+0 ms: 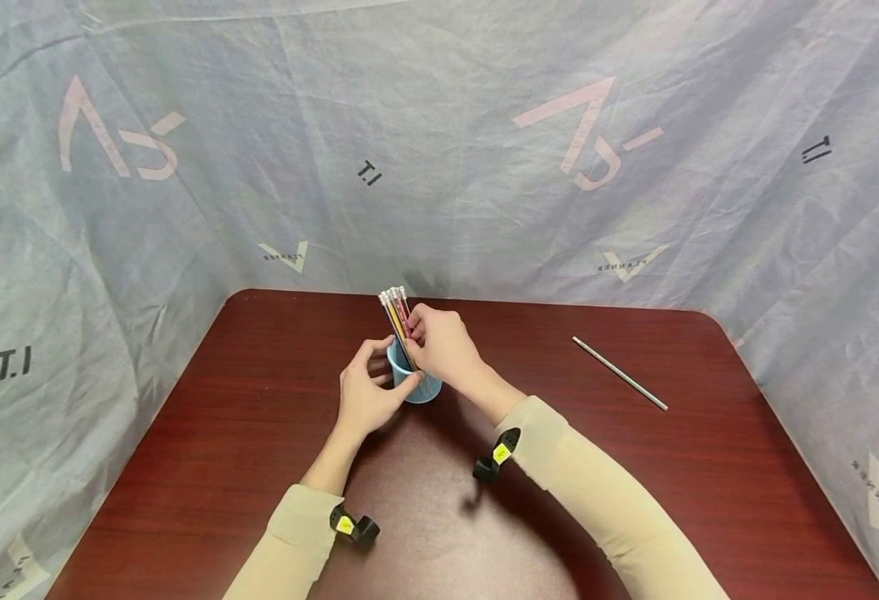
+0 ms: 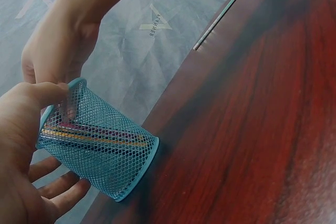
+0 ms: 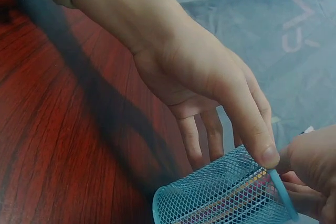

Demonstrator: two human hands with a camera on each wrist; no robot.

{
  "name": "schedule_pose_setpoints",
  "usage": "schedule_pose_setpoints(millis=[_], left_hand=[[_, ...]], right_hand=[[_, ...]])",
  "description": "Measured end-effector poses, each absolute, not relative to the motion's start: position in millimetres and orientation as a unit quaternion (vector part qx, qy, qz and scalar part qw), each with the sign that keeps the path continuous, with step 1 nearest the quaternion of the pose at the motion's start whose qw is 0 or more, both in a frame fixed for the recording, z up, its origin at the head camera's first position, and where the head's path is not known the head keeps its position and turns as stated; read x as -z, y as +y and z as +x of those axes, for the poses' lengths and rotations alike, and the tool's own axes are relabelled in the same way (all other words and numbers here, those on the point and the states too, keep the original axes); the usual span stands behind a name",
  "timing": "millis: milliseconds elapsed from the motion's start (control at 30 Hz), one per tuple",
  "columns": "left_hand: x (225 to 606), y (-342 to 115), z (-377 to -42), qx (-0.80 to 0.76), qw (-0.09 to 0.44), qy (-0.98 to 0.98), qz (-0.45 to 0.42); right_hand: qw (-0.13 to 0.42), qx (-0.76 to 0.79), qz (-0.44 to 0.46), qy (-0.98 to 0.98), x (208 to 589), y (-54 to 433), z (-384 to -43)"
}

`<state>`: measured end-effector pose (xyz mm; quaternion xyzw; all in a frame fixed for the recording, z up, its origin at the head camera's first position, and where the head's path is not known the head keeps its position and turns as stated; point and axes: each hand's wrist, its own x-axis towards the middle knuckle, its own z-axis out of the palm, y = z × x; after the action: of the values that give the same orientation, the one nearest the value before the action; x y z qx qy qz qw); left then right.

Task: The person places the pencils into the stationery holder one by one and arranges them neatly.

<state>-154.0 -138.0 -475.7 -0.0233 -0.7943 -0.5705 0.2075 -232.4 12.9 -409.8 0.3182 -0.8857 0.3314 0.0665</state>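
Note:
A light blue mesh pencil cup (image 1: 422, 390) stands on the table, tilted slightly in neither wrist view that I can judge. My left hand (image 1: 370, 395) holds it at the side, thumb on the rim and fingers round the far wall. Several pencils (image 1: 392, 307) with white ends up lean in the cup, yellow, red and dark among them. With its fingers and thumb my right hand (image 1: 446, 342) pinches pencils at the cup's mouth; how many is hidden. Through the mesh in the left wrist view, yellow and reddish pencils (image 2: 105, 136) show inside the cup.
A single pale silver pencil (image 1: 619, 372) lies on the right part of the dark red wooden table (image 1: 259, 467). Grey printed cloth (image 1: 439, 150) hangs behind the table and at both sides. Both wrists wear small black cameras (image 1: 364, 531).

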Motion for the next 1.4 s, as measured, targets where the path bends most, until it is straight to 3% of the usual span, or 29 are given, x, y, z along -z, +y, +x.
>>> schedule_pose_setpoints(millis=[1000, 1400], left_hand=[[477.2, -136.3, -154.0, 0.561, 0.209, -0.8, -0.015], [477.7, -135.8, -154.0, 0.561, 0.219, -0.798, -0.014]], right_hand=[[0.068, -0.337, 0.318, -0.884, 413.8, 18.6, -238.4], [0.155, -0.372, 0.293, -0.867, 395.8, 83.1, -262.2]])
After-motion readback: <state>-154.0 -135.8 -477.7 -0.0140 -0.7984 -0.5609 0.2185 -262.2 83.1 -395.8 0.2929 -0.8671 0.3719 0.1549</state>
